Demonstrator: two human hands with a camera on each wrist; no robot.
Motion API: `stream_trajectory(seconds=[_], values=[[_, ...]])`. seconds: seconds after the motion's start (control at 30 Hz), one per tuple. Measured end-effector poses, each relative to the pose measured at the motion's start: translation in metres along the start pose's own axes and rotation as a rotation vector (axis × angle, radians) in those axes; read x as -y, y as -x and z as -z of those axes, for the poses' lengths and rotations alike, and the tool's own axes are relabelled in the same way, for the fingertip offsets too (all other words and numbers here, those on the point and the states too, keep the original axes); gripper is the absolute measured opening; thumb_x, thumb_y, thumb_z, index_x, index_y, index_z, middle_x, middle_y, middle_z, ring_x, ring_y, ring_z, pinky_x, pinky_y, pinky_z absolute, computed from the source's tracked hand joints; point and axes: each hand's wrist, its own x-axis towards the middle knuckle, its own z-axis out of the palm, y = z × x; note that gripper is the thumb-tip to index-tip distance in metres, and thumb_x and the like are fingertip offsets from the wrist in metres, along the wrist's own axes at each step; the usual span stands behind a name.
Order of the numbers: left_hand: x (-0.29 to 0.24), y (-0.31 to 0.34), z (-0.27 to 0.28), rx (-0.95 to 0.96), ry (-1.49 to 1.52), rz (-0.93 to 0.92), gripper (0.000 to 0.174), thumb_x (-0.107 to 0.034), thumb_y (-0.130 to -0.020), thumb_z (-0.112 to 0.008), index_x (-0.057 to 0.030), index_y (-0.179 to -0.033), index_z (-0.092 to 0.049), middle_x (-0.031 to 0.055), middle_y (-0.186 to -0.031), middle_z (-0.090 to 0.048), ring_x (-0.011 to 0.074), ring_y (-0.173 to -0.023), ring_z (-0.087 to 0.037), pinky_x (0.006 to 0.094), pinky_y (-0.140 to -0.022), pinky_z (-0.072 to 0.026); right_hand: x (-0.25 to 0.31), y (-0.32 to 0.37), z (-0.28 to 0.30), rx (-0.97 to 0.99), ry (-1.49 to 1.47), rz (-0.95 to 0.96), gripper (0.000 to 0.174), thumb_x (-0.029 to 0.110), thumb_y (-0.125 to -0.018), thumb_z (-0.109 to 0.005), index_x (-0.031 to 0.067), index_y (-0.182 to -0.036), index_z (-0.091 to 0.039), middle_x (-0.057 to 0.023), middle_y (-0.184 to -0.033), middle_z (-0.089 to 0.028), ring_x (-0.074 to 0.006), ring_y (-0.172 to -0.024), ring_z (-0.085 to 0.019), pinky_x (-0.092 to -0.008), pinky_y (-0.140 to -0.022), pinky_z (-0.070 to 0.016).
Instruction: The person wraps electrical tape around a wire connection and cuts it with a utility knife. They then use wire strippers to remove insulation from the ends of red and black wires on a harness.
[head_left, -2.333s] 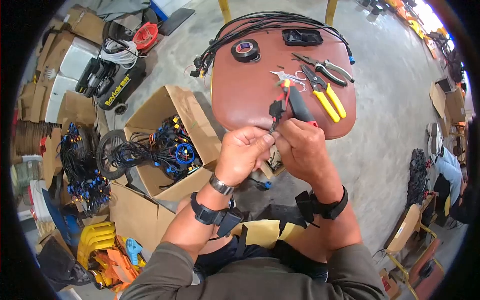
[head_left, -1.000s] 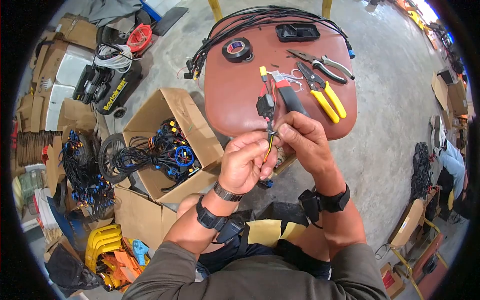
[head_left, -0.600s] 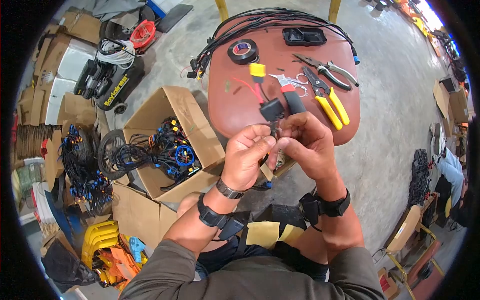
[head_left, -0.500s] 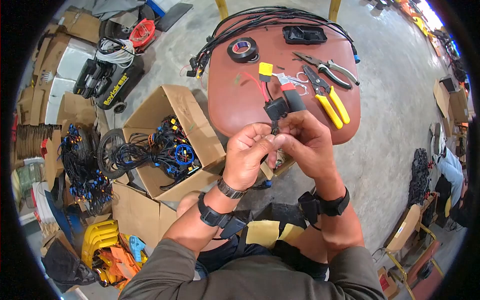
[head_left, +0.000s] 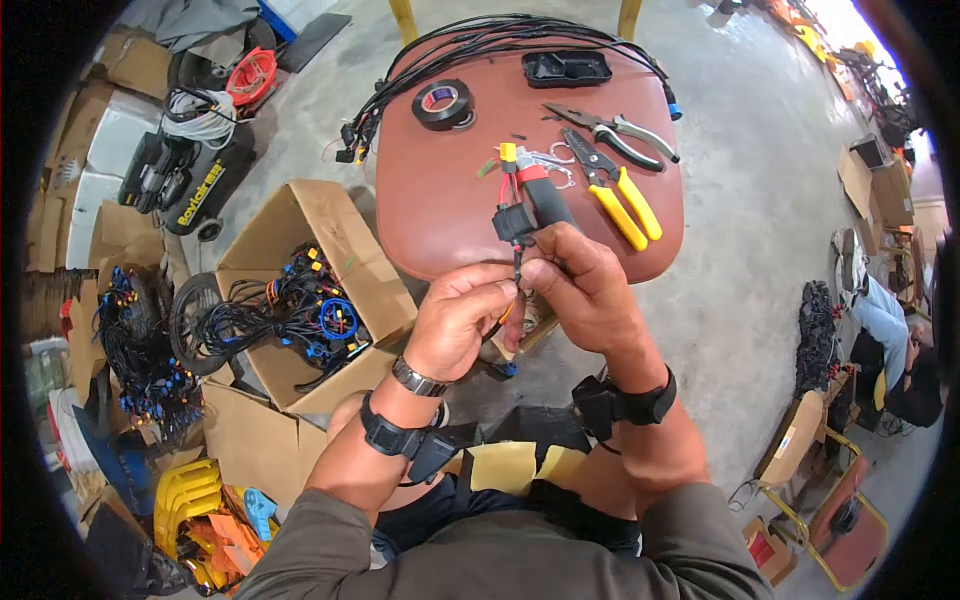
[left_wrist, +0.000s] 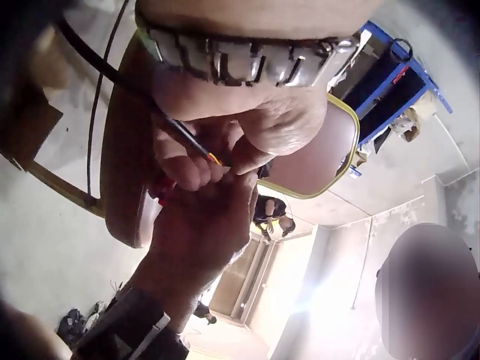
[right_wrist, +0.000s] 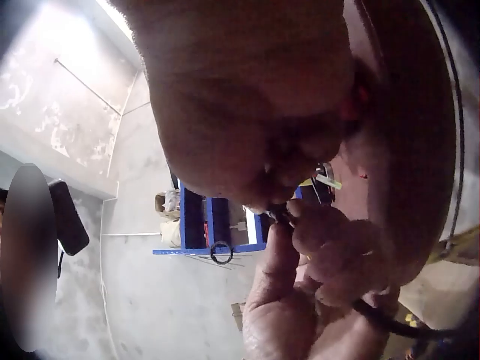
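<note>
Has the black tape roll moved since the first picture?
No, the tape roll hasn't moved: against the brown seat, it lies in the same spot, near the upper left edge, just below the black cables.

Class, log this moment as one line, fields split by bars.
left hand: pinches cable | right hand: pinches cable | black module: just beyond both hands | tape roll, yellow-handled tool: on red-brown seat

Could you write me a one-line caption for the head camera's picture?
Two hands pinch a thin cable near a red-brown seat holding tape and pliers.
</note>
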Motion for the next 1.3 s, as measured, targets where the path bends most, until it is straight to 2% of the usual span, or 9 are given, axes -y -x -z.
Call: stream_trajectory(seconds=[0.13,0.33,0.47,0.63,0.77,0.9,0.93,1.1,1.3], values=[[-0.005,0.001,-0.004,0.060,0.036,-0.010,0.021,-0.011,-0.095,-0.056,0.0054,-0.102,-0.067,0.0076,-0.074,-0.063,0.0142,-0.060,-0.059,0.0257,-0.050,-0.0462,0.000,0.000,0.003,-0.019,0.030,0.014,0.003,0.000,-0.095,-0.056,-0.0025,-0.096,-0.054,-0.0058,-0.075,-0.059,-0.0162,-0.062,-0.068,-0.0287,-0.055,-0.0520],[-0.006,-0.001,0.003,-0.118,0.083,-0.242,0.016,-0.012,-0.095,-0.061,0.0034,-0.097,-0.066,0.0107,-0.081,-0.066,0.0192,-0.068,-0.063,0.0316,-0.057,-0.0512,-0.017,-0.014,0.054,-0.459,0.797,0.285,0.020,0.002,-0.084,-0.067,0.0014,-0.104,-0.064,-0.0156,-0.102,-0.064,-0.0329,-0.097,-0.060,-0.0395,-0.085,-0.0488],[-0.013,-0.005,0.012,-0.255,-0.081,-0.392,0.007,-0.005,-0.092,-0.067,0.0017,-0.093,-0.068,0.0053,-0.076,-0.066,0.0108,-0.062,-0.061,0.0250,-0.055,-0.0508,-0.026,-0.010,0.069,-0.445,1.221,0.144,0.036,0.013,-0.079,-0.072,0.0039,-0.113,-0.064,-0.0171,-0.109,-0.063,-0.0368,-0.104,-0.057,-0.0429,-0.090,-0.0465],[-0.021,-0.004,0.013,-0.370,-0.131,-0.431,0.007,-0.005,-0.091,-0.066,0.0013,-0.089,-0.067,0.0068,-0.071,-0.064,0.0140,-0.057,-0.059,0.0269,-0.050,-0.0467,-0.027,-0.012,0.071,-0.470,1.055,0.100,0.032,0.012,-0.082,-0.069,0.0031,-0.112,-0.066,-0.0136,-0.102,-0.065,-0.0324,-0.099,-0.062,-0.0419,-0.084,-0.0509],[-0.024,-0.005,0.019,-0.353,0.003,-0.360,0.011,-0.010,-0.093,-0.065,0.0016,-0.090,-0.066,0.0068,-0.072,-0.064,0.0145,-0.054,-0.057,0.0272,-0.046,-0.0434,-0.024,-0.002,0.089,-0.587,0.055,-0.140,0.036,0.020,-0.090,-0.063,-0.0007,-0.120,-0.060,-0.0125,-0.106,-0.065,-0.0228,-0.094,-0.065,-0.0334,-0.074,-0.0556],[-0.030,-0.008,0.021,-0.322,0.115,-0.319,0.016,-0.014,-0.094,-0.063,0.0018,-0.094,-0.066,0.0073,-0.074,-0.064,0.0146,-0.051,-0.055,0.0270,-0.043,-0.0395,-0.017,0.004,0.076,-0.175,-0.756,-0.067,0.057,0.033,-0.092,-0.062,0.0075,-0.141,-0.045,-0.0163,-0.122,-0.056,-0.0233,-0.099,-0.060,-0.0317,-0.073,-0.0543],[-0.030,-0.009,0.021,-0.319,0.121,-0.310,0.017,-0.014,-0.094,-0.063,0.0018,-0.095,-0.066,0.0074,-0.074,-0.063,0.0146,-0.051,-0.054,0.0267,-0.042,-0.0384,-0.024,0.004,0.063,-0.221,-0.773,-0.105,0.056,0.035,-0.091,-0.064,0.0029,-0.133,-0.047,-0.0158,-0.107,-0.064,-0.0215,-0.080,-0.066,-0.0300,-0.071,-0.0563],[-0.034,-0.007,0.020,-0.306,0.128,-0.232,0.018,-0.016,-0.094,-0.063,0.0016,-0.096,-0.066,0.0077,-0.072,-0.062,0.0125,-0.049,-0.052,0.0243,-0.040,-0.0345,-0.013,0.002,0.025,-0.069,-0.277,-0.293,0.036,0.004,-0.092,-0.061,0.0001,-0.127,-0.054,-0.0146,-0.114,-0.065,-0.0195,-0.090,-0.066,-0.0318,-0.081,-0.0552],[-0.039,-0.002,0.019,-0.223,0.109,-0.250,0.020,-0.018,-0.096,-0.062,0.0016,-0.096,-0.066,0.0069,-0.069,-0.060,0.0111,-0.048,-0.050,0.0239,-0.039,-0.0327,-0.003,0.004,0.004,-0.020,0.108,-0.060,0.042,-0.005,-0.090,-0.060,-0.0027,-0.132,-0.056,-0.0125,-0.118,-0.064,-0.0202,-0.109,-0.061,-0.0324,-0.095,-0.0478]])
